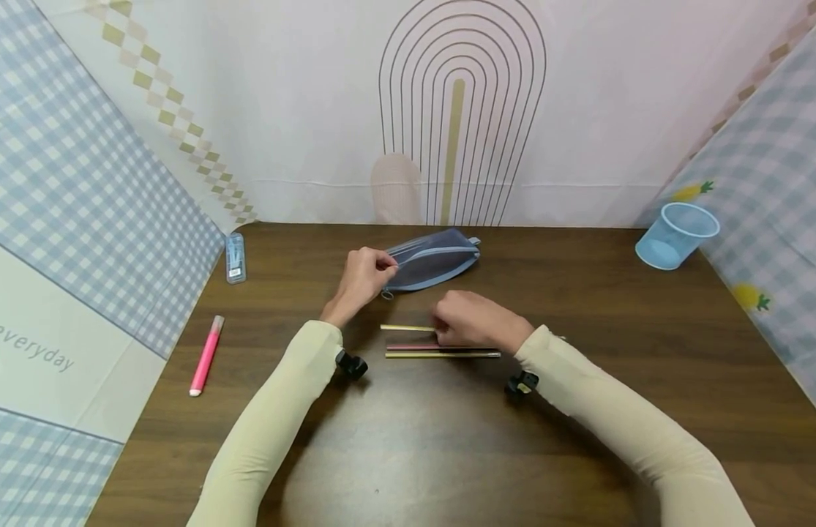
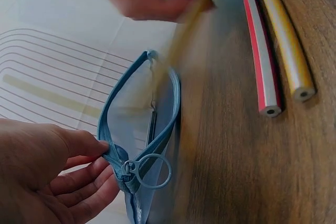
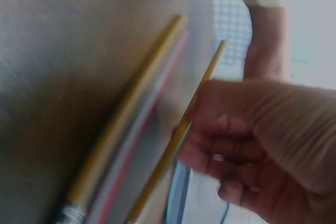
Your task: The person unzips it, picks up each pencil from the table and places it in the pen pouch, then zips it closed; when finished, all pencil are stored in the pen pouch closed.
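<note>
A blue zippered pencil case [image 1: 440,269] lies toward the back of the table, its mouth spread apart. My left hand [image 1: 363,282] pinches the rim at the left end, close to the zipper's ring pull [image 2: 156,171]. Just in front of the case, my right hand [image 1: 478,320] holds a yellow pencil [image 3: 170,148] between thumb and fingers; it looks blurred in the left wrist view. Two more pencils lie side by side on the table below that hand: a red-and-white striped pencil [image 2: 261,51] and a yellow-and-white striped pencil [image 2: 287,40].
At the left lies a pink marker [image 1: 206,356], with a small light-blue packet [image 1: 235,258] behind it by the cloth edge. A blue see-through bin [image 1: 674,238] stands at the back right. A patterned cloth [image 1: 302,110] hangs behind the wooden table [image 1: 447,454].
</note>
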A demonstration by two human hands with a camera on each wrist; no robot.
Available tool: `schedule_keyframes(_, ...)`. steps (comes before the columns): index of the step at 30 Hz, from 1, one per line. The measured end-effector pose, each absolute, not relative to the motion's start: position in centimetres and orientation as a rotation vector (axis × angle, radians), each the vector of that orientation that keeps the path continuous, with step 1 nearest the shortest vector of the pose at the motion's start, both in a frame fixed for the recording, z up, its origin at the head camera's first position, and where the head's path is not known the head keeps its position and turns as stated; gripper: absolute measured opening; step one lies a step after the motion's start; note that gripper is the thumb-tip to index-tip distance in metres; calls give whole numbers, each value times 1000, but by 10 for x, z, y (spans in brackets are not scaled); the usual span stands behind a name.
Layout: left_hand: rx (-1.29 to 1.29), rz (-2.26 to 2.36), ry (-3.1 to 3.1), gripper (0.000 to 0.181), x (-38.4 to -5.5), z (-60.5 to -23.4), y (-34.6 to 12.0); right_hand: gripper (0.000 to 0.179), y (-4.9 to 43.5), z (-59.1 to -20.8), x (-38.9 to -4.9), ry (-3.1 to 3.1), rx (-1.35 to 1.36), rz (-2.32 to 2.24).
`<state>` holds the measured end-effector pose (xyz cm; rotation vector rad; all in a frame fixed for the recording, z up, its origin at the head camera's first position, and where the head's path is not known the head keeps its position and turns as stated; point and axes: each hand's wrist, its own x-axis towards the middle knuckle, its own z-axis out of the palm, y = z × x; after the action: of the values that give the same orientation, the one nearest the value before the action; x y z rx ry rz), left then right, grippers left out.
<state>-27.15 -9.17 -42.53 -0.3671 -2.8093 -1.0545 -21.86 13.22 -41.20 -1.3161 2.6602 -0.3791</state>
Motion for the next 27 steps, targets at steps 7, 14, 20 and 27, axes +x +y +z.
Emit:
schedule_keyframes(7, -370, -1065, -2809, 12, -271, -427, -90, 10, 154, -403, -231, 2381, -1191, -1101)
schedule_keyframes(14, -363, -1075, -2814, 12, -272, -425, -89, 17, 170, -405, -241, 1802, -593, -1627)
schedule_keyframes(20, -358, -1068, -2809, 12, -273, -425, -89, 24, 178, -412, -252, 1326, -318, -1592)
schedule_keyframes(27, -373, -1066, -2804, 12, -273, -425, -90, 26, 174, -430, -270, 1305, -31, -1651)
